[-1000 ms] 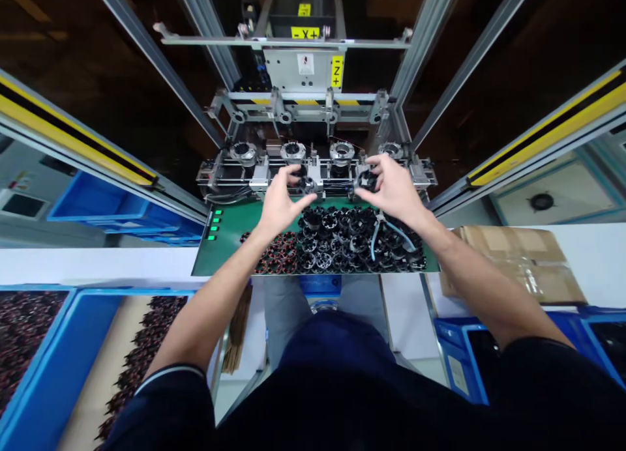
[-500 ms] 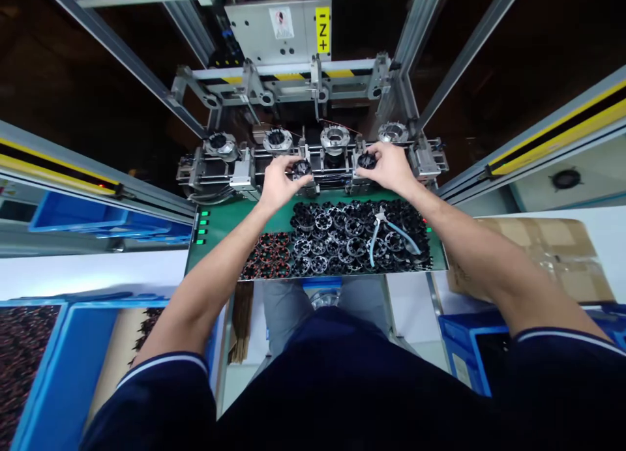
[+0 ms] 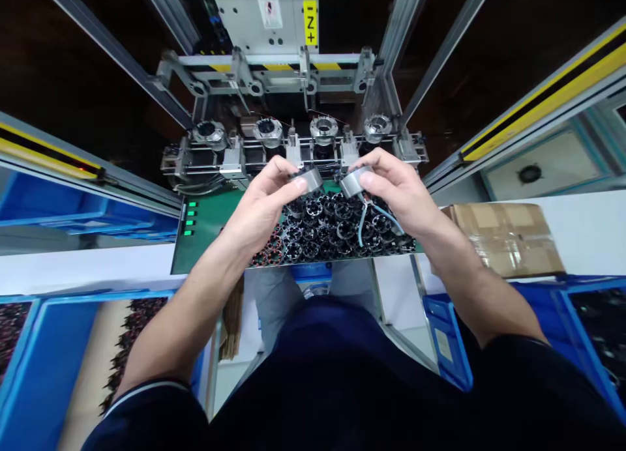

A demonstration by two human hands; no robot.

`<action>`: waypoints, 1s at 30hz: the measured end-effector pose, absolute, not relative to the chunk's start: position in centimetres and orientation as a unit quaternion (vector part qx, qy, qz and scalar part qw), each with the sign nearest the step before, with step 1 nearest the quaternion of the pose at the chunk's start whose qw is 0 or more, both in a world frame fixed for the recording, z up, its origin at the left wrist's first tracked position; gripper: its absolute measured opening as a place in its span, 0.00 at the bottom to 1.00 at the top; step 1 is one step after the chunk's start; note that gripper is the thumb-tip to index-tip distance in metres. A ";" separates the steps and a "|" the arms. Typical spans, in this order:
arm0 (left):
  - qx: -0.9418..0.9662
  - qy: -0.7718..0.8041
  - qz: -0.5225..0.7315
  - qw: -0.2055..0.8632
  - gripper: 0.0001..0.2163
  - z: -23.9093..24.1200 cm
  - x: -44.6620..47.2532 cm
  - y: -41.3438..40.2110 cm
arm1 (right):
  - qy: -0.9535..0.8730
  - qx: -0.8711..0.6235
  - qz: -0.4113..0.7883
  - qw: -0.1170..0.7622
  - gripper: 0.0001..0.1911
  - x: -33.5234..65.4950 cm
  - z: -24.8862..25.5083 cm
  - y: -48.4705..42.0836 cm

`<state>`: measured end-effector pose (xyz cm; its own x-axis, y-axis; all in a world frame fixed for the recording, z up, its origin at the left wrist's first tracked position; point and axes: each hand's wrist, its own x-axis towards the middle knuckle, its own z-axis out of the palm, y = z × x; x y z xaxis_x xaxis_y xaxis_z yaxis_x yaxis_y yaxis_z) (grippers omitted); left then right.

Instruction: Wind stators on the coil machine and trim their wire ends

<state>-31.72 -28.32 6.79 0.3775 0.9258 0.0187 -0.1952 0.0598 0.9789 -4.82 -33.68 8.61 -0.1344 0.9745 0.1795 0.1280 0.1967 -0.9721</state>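
Note:
My left hand [image 3: 264, 200] grips a round grey metal stator core [image 3: 309, 177], lifted above the green work plate [image 3: 208, 232]. In my right hand [image 3: 398, 190] is a second stator core [image 3: 353, 182] of the same kind, held close beside the first. Both hover over a heap of black stator parts [image 3: 337, 229] on the plate. Behind them stands a machine fixture [image 3: 293, 145] with several round holders in a row. Blue-handled pliers [image 3: 364, 219] lie on the heap below my right hand.
Copper-wound stators [image 3: 268, 249] sit at the heap's left end. Blue bins [image 3: 44, 353] with wound parts stand at lower left, another blue bin [image 3: 581, 314] at lower right. A cardboard box [image 3: 508, 236] lies on the white bench to the right. Yellow-striped guard rails flank the machine.
Both hands have come back from the fixture's holders toward me, each now lifting a grey stator core over the heap. The camera view has shifted slightly.

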 end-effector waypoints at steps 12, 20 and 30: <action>0.420 0.313 0.339 0.782 0.32 11.0 -31.6 -33.5 | -0.466 -0.387 0.631 0.485 0.37 -5.3 10.7 -38.7; 0.402 0.317 0.329 0.794 0.28 10.2 -31.2 -32.7 | -0.444 -0.413 0.627 0.488 0.34 -5.6 10.4 -38.7; 0.444 0.342 0.335 0.757 0.25 8.8 -30.8 -28.4 | -0.439 -0.468 0.601 0.476 0.33 -4.8 8.8 -35.3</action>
